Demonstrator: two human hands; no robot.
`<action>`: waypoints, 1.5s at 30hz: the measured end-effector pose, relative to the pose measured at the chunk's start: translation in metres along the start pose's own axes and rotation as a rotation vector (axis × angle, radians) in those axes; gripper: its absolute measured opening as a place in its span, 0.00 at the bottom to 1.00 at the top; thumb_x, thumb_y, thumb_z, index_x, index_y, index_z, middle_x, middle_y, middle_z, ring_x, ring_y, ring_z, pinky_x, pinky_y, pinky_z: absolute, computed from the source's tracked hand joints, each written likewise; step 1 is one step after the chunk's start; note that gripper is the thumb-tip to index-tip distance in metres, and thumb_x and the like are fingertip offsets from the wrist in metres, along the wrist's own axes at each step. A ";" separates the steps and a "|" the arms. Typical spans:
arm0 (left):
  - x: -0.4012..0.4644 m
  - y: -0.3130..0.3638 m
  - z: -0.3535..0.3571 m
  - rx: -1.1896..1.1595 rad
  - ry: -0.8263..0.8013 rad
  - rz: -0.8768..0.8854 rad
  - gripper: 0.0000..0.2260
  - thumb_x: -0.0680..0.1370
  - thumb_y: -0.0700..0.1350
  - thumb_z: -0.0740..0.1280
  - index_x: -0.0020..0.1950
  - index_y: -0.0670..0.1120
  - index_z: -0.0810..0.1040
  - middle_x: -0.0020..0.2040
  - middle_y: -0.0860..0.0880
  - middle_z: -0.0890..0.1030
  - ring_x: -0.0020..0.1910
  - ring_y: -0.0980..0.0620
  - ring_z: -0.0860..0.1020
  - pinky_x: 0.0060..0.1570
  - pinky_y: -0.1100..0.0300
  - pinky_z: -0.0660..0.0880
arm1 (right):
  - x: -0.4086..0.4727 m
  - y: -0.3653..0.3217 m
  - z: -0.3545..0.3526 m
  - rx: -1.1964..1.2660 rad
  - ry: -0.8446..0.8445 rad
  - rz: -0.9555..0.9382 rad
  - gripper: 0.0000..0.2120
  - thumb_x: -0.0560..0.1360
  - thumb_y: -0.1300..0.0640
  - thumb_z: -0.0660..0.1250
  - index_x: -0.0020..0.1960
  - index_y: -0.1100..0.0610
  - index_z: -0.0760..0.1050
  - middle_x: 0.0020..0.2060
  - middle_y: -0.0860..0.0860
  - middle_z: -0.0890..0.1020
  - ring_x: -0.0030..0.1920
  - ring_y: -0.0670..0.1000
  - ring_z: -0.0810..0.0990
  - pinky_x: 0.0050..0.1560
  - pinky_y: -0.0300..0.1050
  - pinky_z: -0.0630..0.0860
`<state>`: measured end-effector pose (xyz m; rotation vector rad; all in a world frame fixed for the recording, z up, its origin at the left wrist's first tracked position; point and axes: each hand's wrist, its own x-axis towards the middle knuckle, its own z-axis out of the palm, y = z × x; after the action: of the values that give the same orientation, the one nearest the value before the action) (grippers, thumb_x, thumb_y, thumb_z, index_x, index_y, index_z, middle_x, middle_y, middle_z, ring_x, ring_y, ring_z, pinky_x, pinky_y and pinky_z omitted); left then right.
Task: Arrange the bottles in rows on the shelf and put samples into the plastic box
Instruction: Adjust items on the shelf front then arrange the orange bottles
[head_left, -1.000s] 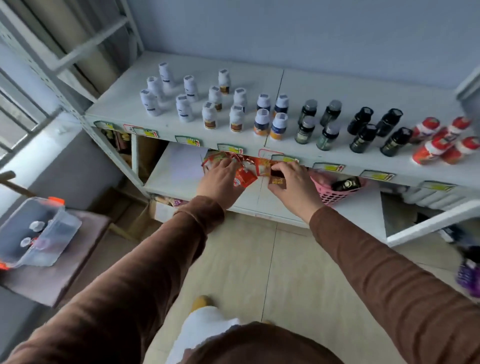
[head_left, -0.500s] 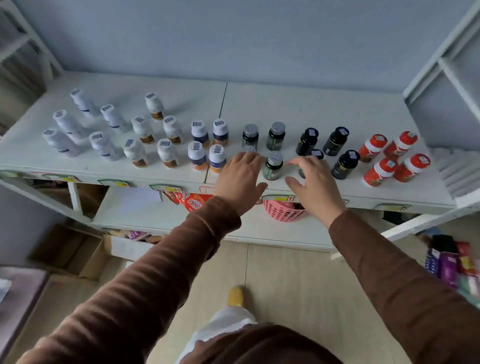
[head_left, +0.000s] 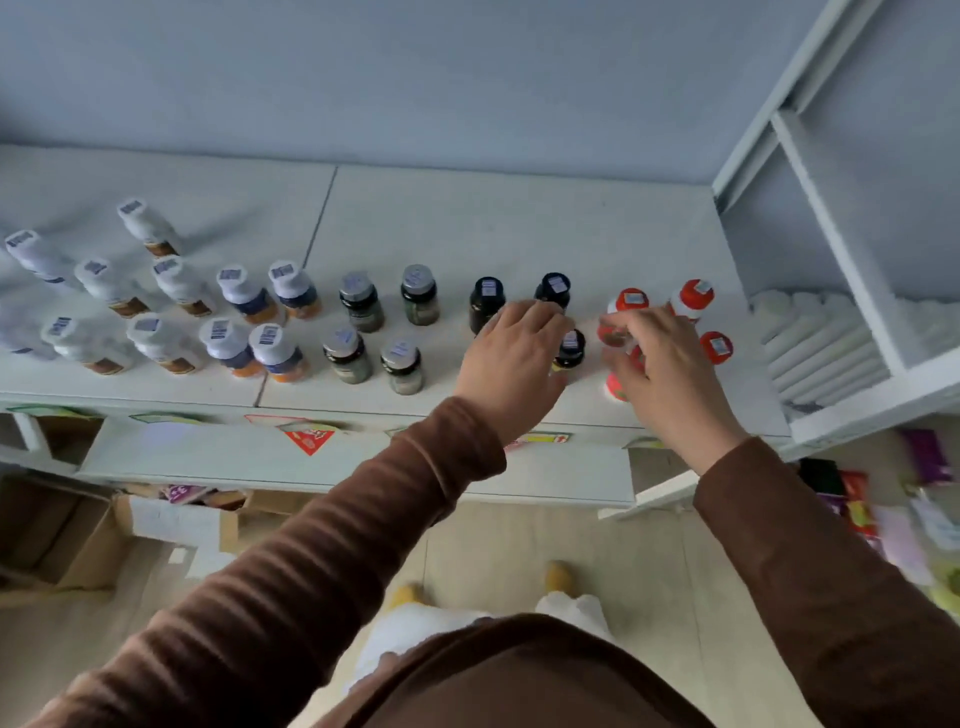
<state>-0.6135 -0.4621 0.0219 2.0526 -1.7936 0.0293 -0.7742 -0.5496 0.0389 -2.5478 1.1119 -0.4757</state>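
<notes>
Bottles stand in two rows on the white shelf top (head_left: 519, 223): white ones (head_left: 156, 343) at the left, then dark green jars (head_left: 361, 304), black bottles (head_left: 487, 301) and red-capped bottles (head_left: 691, 299) at the right. My left hand (head_left: 511, 364) lies curled over the front-left black bottle and hides it; another black bottle (head_left: 570, 351) stands just right of its fingers. My right hand (head_left: 667, 379) grips a red-capped bottle (head_left: 617, 387) in the front row; only its lower part shows below the fingers.
White rolls (head_left: 821, 343) are stacked in the side rack at the right. A red sachet (head_left: 310, 439) lies on the lower shelf. A cardboard box (head_left: 57, 535) sits on the floor at the left, colourful packets (head_left: 857, 509) at the right.
Both hands have shifted right along the shelf, from the green and black bottles to the black and red ones. The view has moved right with them.
</notes>
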 end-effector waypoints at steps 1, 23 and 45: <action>0.007 0.014 0.007 -0.003 0.007 -0.010 0.22 0.71 0.50 0.70 0.64 0.48 0.76 0.63 0.50 0.77 0.64 0.46 0.72 0.65 0.55 0.67 | 0.000 0.015 -0.008 -0.009 -0.007 -0.006 0.14 0.78 0.58 0.64 0.63 0.54 0.74 0.59 0.52 0.76 0.59 0.55 0.71 0.59 0.48 0.69; 0.092 0.108 0.092 -0.125 -0.081 -0.124 0.23 0.73 0.56 0.70 0.65 0.49 0.74 0.58 0.49 0.78 0.62 0.48 0.71 0.60 0.57 0.67 | 0.050 0.166 -0.052 -0.111 -0.229 -0.138 0.17 0.76 0.58 0.68 0.64 0.52 0.73 0.54 0.56 0.76 0.54 0.59 0.75 0.51 0.49 0.72; 0.112 0.097 0.054 -1.332 -0.332 -0.329 0.17 0.82 0.51 0.58 0.66 0.43 0.73 0.59 0.37 0.79 0.54 0.44 0.78 0.58 0.46 0.74 | 0.073 0.122 -0.102 0.197 -0.191 0.045 0.20 0.76 0.34 0.60 0.47 0.51 0.71 0.37 0.45 0.77 0.38 0.45 0.75 0.34 0.38 0.66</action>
<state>-0.7000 -0.5931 0.0321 1.2834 -1.0027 -1.2740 -0.8489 -0.6992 0.0921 -2.3367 0.9990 -0.3062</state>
